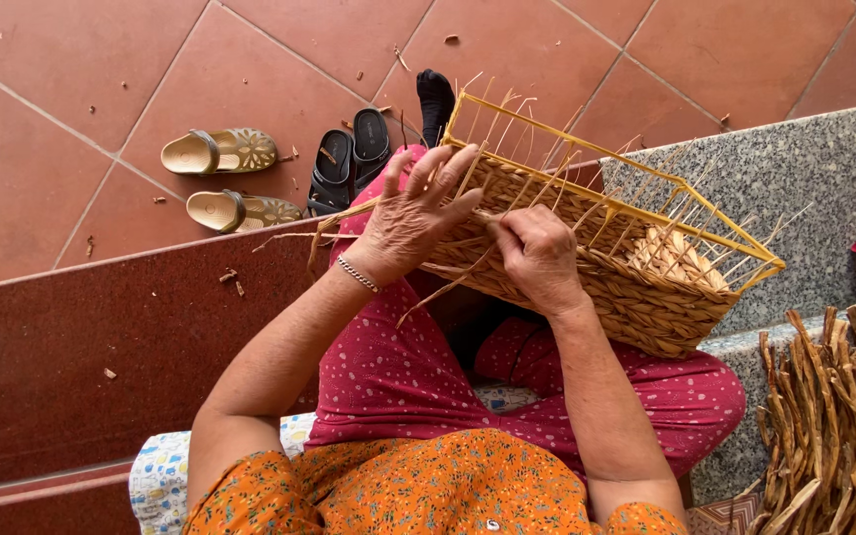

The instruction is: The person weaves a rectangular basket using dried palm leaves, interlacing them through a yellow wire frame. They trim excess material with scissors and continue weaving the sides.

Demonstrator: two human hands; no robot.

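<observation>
Both hands work on the half-woven basket (pixel 596 248) tilted across my lap, long axis running right; left hand (pixel 410 220) splayed against its near end; right hand (pixel 539 260) pinching a fibre strand (pixel 448 285).

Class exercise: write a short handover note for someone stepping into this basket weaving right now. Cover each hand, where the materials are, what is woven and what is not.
Left hand: spread flat on the woven wall of the basket, steadying it.
Right hand: closed on a straw strand at the wall's top edge.
The basket lies tilted on the lap, on its yellow wire frame.
Done: the lower wall is woven.
Left: the upright stakes stand bare below the rim.
Spare dried strips are piled at the right.
</observation>
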